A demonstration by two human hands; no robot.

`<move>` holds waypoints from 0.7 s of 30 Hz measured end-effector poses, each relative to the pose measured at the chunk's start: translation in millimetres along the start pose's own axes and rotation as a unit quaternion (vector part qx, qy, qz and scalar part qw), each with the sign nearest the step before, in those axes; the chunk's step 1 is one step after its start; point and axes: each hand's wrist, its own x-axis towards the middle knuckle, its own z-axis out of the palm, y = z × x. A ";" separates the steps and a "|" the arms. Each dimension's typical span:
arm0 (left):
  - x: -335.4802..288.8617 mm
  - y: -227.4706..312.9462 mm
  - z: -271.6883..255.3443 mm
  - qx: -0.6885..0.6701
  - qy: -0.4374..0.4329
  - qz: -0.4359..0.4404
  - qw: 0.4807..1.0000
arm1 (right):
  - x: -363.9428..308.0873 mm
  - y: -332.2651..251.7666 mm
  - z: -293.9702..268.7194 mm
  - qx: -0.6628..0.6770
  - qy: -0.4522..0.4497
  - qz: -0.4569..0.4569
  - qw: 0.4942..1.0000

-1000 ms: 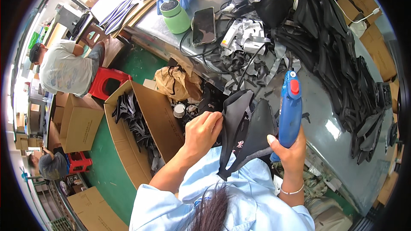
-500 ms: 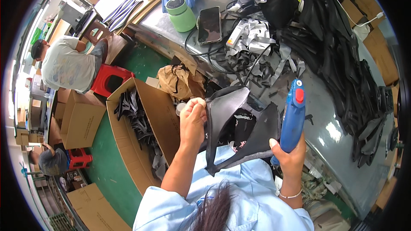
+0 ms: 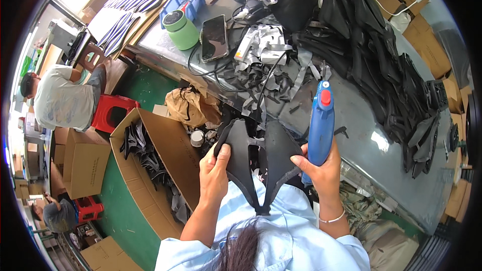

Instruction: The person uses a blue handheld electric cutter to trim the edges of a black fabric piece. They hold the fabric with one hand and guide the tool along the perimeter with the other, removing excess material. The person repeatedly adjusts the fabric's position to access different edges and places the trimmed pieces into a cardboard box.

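A black two-lobed moulded piece (image 3: 277, 145) is held up in front of my body, its narrow joined end down against my light blue shirt. My left hand (image 3: 215, 173) pinches the left lobe at its outer edge. My right hand (image 3: 325, 173) wraps a blue hand-held electric tool (image 3: 320, 128) with a red button, while its thumb and finger also press on the right lobe. The tool stands upright, its thin metal tip pointing away from me toward the scraps. Between the lobes is an open gap crossed by a small grey bridge.
Dark offcuts (image 3: 261, 78), a phone (image 3: 215, 38), a green jar (image 3: 181, 31) and a blue bin (image 3: 186, 6) lie on the metal table (image 3: 346, 105). Black moulded parts (image 3: 371, 65) are heaped at right. An open carton (image 3: 170, 145) stands left; two people (image 3: 65, 95) sit beyond.
The black piece has turned from a slanted pose to stand symmetrically, lobes up. My left hand has moved lower on it. The view has shifted, and the blue tool stays in my right hand.
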 end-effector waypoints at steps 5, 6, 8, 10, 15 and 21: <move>-7.9 3.4 -0.4 -0.080 -0.005 -0.053 0.995 | 2.9 8.0 -0.1 0.020 0.044 -0.022 0.999; -9.5 7.5 1.4 -0.107 -0.008 -0.065 0.992 | 3.6 7.5 -1.0 0.029 0.053 -0.028 0.998; -8.3 11.3 -4.5 -0.173 -0.016 -0.082 0.981 | 5.1 7.2 -5.2 0.053 0.071 -0.021 0.996; -0.9 5.9 -30.4 -0.285 -0.017 -0.103 0.953 | 10.2 8.5 -17.3 0.083 0.086 0.002 0.993; -9.1 15.0 -4.8 -0.216 0.094 -0.084 0.968 | 6.2 -5.9 -16.5 0.013 0.054 0.002 0.998; 0.3 28.6 8.7 -0.353 0.023 -0.057 0.933 | -21.0 -10.1 0.2 -0.252 -0.113 -0.062 0.959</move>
